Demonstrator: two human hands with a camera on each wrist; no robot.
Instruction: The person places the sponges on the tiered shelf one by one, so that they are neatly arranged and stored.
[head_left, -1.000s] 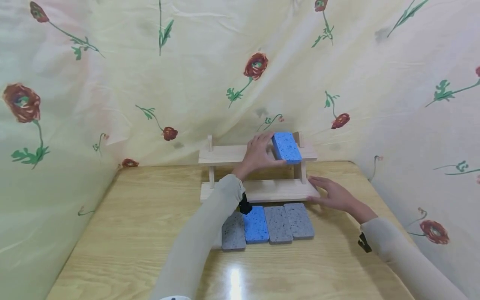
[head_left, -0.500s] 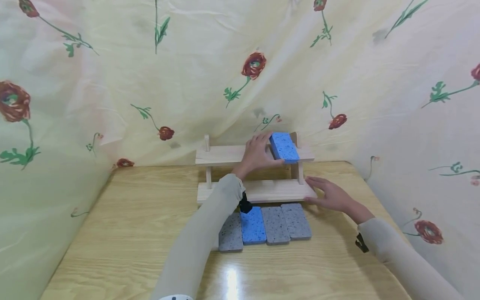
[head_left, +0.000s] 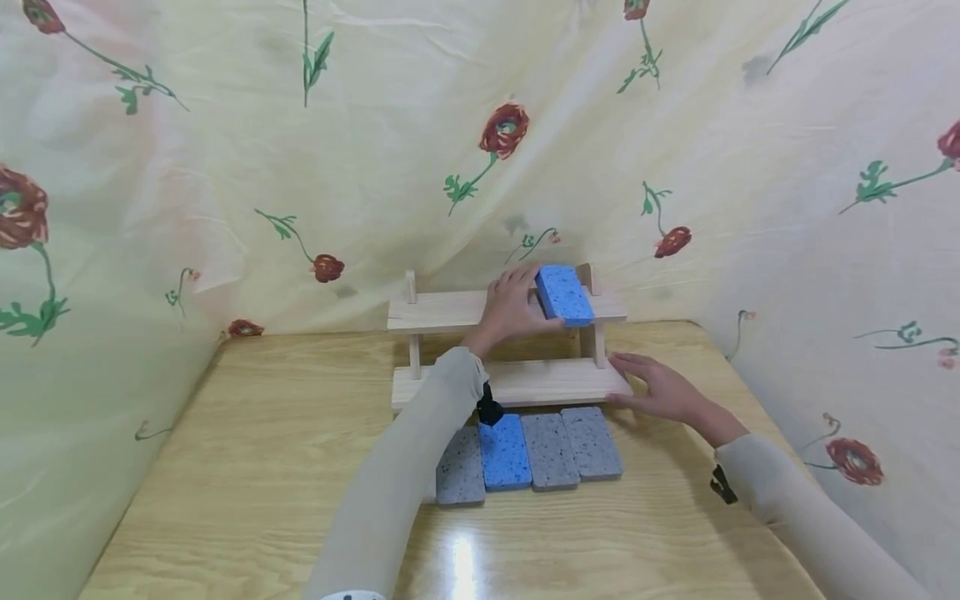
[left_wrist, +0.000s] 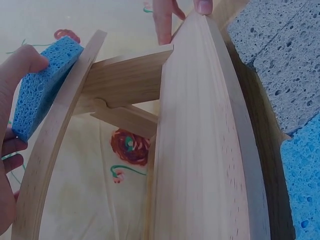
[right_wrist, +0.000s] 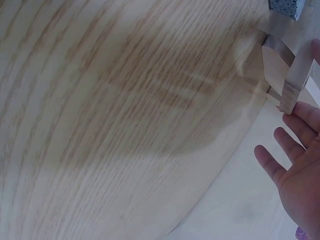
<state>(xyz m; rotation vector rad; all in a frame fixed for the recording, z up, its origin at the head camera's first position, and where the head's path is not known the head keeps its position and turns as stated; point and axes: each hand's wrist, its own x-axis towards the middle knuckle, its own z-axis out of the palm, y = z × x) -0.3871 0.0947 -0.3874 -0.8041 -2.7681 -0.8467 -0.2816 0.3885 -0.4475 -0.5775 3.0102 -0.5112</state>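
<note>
My left hand (head_left: 512, 307) pinches a blue speckled sponge (head_left: 564, 295) between thumb and fingers at the right end of the upper board of a small two-tier wooden shelf (head_left: 435, 310). The sponge is tilted and lies close against that board in the left wrist view; whether it rests on it, I cannot tell. My right hand (head_left: 660, 390) holds the right end of the lower board, thumb at the front corner and fingers behind. In the right wrist view, the other fingers (right_wrist: 270, 162) are spread and free.
Before the shelf lie a second blue sponge (head_left: 505, 452) and several grey sponges (head_left: 551, 450) in a row, partly hidden by my left sleeve. The wooden table (head_left: 285, 433) meets flowered cloth (head_left: 360, 167) at the back and sides.
The whole scene shifts slightly left in the head view as the camera turns. Both hands, the held sponge and the shelf keep nearly the same places relative to each other.
</note>
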